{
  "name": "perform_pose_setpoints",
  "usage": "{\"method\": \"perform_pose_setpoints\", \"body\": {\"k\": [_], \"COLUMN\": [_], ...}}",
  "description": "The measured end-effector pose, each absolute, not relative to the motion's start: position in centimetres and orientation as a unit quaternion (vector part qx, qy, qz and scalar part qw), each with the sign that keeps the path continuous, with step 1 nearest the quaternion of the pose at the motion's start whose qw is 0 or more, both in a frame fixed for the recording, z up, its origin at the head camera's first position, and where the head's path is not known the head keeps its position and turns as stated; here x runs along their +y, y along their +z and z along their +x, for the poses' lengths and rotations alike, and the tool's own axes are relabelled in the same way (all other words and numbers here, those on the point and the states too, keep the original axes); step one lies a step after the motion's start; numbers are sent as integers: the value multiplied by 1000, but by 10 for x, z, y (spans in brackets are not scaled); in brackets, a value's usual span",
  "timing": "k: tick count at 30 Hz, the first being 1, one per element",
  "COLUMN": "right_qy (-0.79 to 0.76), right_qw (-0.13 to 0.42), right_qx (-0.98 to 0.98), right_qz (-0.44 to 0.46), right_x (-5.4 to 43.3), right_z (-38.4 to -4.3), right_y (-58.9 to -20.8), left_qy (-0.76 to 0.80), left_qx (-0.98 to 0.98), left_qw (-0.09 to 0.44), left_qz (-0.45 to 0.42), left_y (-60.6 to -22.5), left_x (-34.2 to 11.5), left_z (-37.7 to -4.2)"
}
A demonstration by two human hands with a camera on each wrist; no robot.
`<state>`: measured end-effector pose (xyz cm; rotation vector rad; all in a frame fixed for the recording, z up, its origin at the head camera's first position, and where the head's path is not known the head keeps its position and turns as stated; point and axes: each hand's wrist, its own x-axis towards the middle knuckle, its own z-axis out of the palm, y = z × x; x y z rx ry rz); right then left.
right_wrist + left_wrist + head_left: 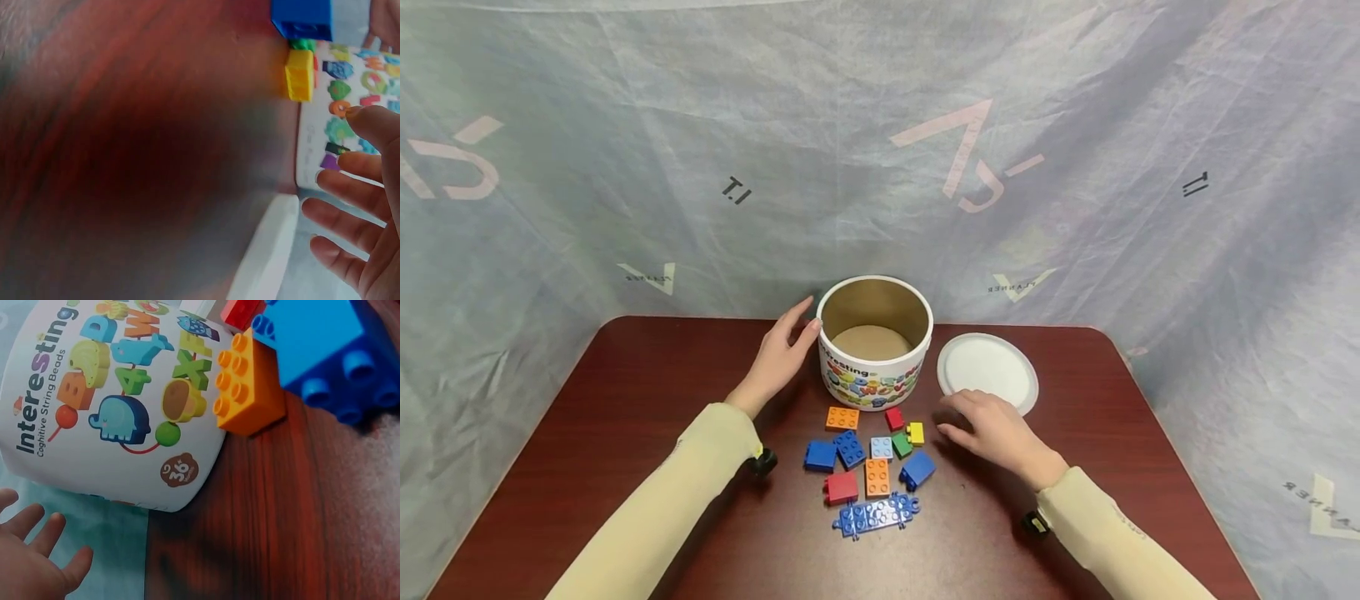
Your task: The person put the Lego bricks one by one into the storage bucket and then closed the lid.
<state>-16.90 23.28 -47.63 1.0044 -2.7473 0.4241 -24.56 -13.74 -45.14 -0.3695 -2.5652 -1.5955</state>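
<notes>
A round white tub with colourful letters and animals printed round it stands uncovered at the back of the table; its visible floor is bare. My left hand is at the tub's left side, fingers spread; whether it touches the wall I cannot tell. In the left wrist view that hand has its fingers apart. My right hand hovers in front of the white lid, right of the bricks, with relaxed fingers and nothing held. In front of the tub lie an orange brick, a yellow brick and a red brick.
Several more bricks lie close together, among them a blue brick, a green brick and a light blue brick. Nearest the front is a blue wheel-less car base. A grey cloth hangs behind the dark red table.
</notes>
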Motion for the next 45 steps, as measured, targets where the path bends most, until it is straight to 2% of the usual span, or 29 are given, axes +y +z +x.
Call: {"method": "perform_pose_setpoints", "body": {"k": [9,12,37,45], "right_qy": [170,173,161,177], "right_qw": [10,-2,2,49], "right_qx": [-909,-904,-901,-897], "right_qz": [381,390,403,403], "right_x": [218,214,207,220], "right_z": [-170,-171,-180,-181], "right_y": [-486,-488,-486,-470], "left_qy": [-539,-550,-633,-643], "left_qx": [-832,-824,-764,-756], "left_qw": [44,46,22,17], "left_qz": [-127,-128,-121,-120], "left_y": [-452,-454,-460,-463], "left_x": [-127,-126,-120,-124], "left_z": [-248,-249,-250,-251]}}
